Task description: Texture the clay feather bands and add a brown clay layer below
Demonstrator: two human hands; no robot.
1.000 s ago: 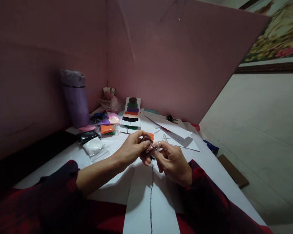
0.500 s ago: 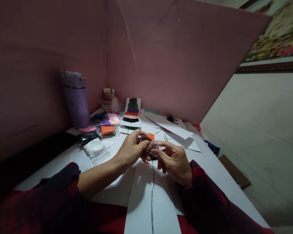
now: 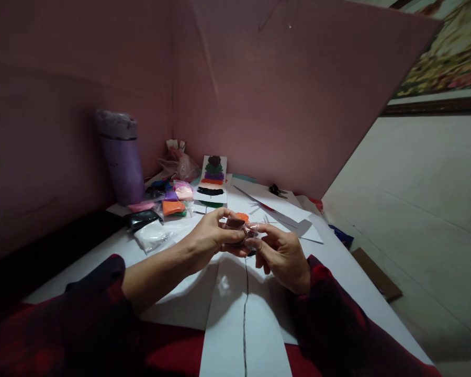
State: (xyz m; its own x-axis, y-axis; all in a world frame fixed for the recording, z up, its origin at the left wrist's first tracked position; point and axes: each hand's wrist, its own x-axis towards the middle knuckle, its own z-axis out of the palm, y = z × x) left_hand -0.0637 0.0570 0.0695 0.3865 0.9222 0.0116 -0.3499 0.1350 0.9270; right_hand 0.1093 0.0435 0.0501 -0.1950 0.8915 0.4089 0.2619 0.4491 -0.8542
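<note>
The brown packet (image 3: 235, 222) is held between both hands, raised over the near part of the white paper strip (image 3: 235, 324), judging by the shadow beneath. The left hand (image 3: 206, 235) grips its body, thumb across the front and fingers underneath. The right hand (image 3: 282, 256) pinches the clear plastic end (image 3: 252, 229) between thumb and forefinger, its other fingers curled below.

Compared with half a second ago, the left thumb lies flatter across the packet, and the clear plastic shows less between the hands, looking more bunched. That suggests the wrapper end is being worked while the body is kept steady; whether it is open cannot be told.

A black patch (image 3: 251, 253) peeks out under the fingers, more covered than before, at the head of the dark line (image 3: 244, 324) down the strip. An orange patch (image 3: 242, 215) sits just behind the hands. The hands and wrapper are the main obstruction, hiding where strip and patches meet. To the left on the surface (image 3: 343, 262) lie an orange packet (image 3: 173, 208), a black packet (image 3: 141, 220) and a white packet (image 3: 151, 235), near a purple tumbler (image 3: 122, 165). Beyond stands a colour-banded card (image 3: 212, 178); to the right, a folded white sheet (image 3: 272, 204) lies apart from the fingers.
</note>
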